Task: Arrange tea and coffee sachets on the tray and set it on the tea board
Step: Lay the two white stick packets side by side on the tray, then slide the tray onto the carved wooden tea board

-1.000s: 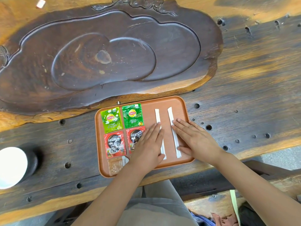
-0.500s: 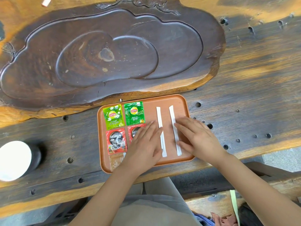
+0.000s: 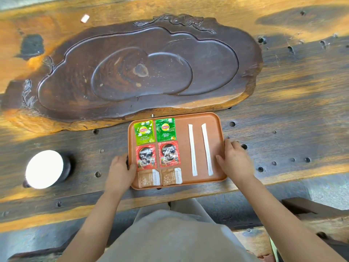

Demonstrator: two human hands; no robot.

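An orange-brown tray (image 3: pixel 184 140) lies on the wooden table just in front of the dark carved tea board (image 3: pixel 143 72). On the tray, two green Lipton tea sachets (image 3: pixel 144 132) (image 3: pixel 165 129) sit above two red Nescafe sachets (image 3: pixel 145 156) (image 3: pixel 168 154), with two brown sugar packets (image 3: pixel 148 179) (image 3: pixel 171 176) below. Two white sticks (image 3: pixel 192 150) (image 3: pixel 207 149) lie side by side on its right half. My left hand (image 3: pixel 120 170) grips the tray's left rim. My right hand (image 3: pixel 234 161) grips the right rim.
A dark cup with a white inside (image 3: pixel 45 169) stands on the table to the left. A small white scrap (image 3: pixel 85 18) lies beyond the tea board. The table top has several round holes. My lap fills the lower middle.
Both hands have left the white sticks and moved outward to the tray's left and right rims. The brown packets and the second Nescafe sachet now show fully.
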